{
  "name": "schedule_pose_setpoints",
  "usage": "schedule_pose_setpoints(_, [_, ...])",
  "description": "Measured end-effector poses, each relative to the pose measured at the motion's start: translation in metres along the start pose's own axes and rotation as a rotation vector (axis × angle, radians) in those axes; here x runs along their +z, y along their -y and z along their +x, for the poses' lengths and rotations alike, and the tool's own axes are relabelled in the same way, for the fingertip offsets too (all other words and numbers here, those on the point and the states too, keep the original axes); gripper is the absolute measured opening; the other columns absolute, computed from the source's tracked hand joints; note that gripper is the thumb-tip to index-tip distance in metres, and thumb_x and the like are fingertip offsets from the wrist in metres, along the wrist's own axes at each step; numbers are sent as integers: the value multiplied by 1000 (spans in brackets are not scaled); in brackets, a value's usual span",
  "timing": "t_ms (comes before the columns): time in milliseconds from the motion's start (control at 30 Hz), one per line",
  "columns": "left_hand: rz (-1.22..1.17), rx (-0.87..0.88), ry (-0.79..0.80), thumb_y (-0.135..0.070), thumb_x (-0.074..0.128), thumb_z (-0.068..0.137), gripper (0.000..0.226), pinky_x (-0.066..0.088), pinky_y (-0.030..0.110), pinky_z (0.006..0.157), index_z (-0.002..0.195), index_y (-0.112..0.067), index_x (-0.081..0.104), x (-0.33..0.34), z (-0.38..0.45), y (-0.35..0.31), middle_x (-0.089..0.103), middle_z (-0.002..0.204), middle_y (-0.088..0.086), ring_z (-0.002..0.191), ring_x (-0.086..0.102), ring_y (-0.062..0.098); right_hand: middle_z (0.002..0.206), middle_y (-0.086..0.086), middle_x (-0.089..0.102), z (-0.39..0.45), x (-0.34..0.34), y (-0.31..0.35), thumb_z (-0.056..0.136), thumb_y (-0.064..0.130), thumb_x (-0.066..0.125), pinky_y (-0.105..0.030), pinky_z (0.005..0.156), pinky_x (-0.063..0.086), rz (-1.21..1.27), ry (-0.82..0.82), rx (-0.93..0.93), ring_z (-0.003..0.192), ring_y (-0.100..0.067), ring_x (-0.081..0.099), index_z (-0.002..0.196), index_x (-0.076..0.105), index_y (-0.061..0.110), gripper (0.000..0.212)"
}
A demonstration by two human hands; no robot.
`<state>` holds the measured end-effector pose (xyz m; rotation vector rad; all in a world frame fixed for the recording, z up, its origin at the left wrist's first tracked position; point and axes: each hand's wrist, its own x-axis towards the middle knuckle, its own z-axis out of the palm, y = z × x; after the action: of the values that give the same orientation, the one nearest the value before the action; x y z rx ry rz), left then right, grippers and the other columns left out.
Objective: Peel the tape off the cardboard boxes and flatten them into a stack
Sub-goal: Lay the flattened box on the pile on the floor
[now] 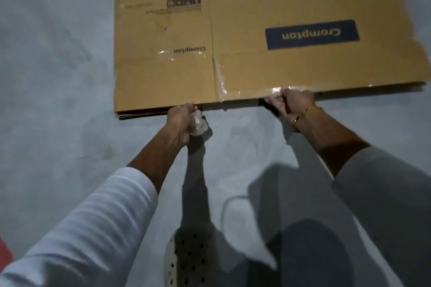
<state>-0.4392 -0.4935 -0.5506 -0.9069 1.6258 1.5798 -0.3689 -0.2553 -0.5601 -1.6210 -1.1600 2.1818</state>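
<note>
You're a good way in: the brown flattened cardboard box (268, 35) already lies flat on the grey floor (53, 65), on at least one more sheet under its near edge. Your left hand (179, 123) has its grip closed round a crumpled wad of clear tape (198, 123) just below that edge. Your right hand (291, 105) pinches the shiny tape strip (233, 91) on the near edge. Another clear patch (179, 55) further up looks left to peel.
</note>
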Motion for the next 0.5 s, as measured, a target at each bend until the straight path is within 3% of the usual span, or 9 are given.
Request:
schedule_pose_setpoints(100, [-10, -12, 24, -13, 48, 104, 27, 57, 41, 79, 79, -9, 59, 11, -9, -1, 60, 73, 10, 62, 56, 20, 66, -26, 65, 14, -2, 10, 99, -7, 51, -36, 48, 59, -43, -9, 28, 52, -32, 69, 102, 49, -15, 8])
schedule_pose_setpoints(200, [179, -66, 141, -10, 49, 101, 24, 58, 41, 74, 81, -7, 61, 24, -29, 12, 60, 78, 14, 65, 58, 23, 73, -18, 62, 17, -7, 9, 99, 9, 60, -34, 48, 54, -153, -115, -44, 50, -26, 64, 78, 51, 0, 24])
schedule_pose_setpoints(267, [326, -90, 242, -5, 51, 99, 17, 57, 39, 65, 87, -2, 62, 36, -52, 21, 61, 81, 18, 66, 59, 26, 67, -14, 61, 5, -21, -7, 99, 25, 59, -29, 46, 49, -347, -130, -96, 44, -23, 60, 71, 55, 7, 34])
schedule_pose_setpoints(333, [517, 13, 268, -7, 57, 98, 14, 57, 31, 52, 102, 4, 66, 44, -72, 23, 67, 90, 21, 69, 64, 26, 68, -14, 64, -20, -46, -29, 98, 33, 57, -29, 48, 47, -547, -68, -136, 46, -23, 60, 79, 60, 9, 30])
schedule_pose_setpoints(400, [681, 102, 323, -33, 60, 100, 35, 55, 29, 51, 106, 0, 70, 51, -96, 17, 71, 88, 15, 69, 66, 23, 77, -15, 67, -56, -78, -43, 97, 28, 60, -31, 52, 47, -635, 34, -128, 54, -21, 61, 99, 61, 14, 14])
schedule_pose_setpoints(467, [851, 131, 404, -67, 53, 92, 66, 51, 29, 58, 94, -5, 75, 56, -121, 6, 73, 76, 9, 65, 67, 20, 83, -21, 66, -98, -113, -44, 95, 18, 63, -32, 54, 47, -649, 170, -88, 61, -23, 61, 101, 57, 20, 9])
schedule_pose_setpoints(500, [923, 161, 456, -69, 53, 91, 67, 49, 28, 58, 91, -6, 76, 61, -137, 1, 72, 70, 6, 62, 65, 20, 85, -25, 66, -115, -130, -38, 92, 17, 65, -35, 58, 49, -680, 230, -100, 64, -25, 61, 100, 56, 21, 13])
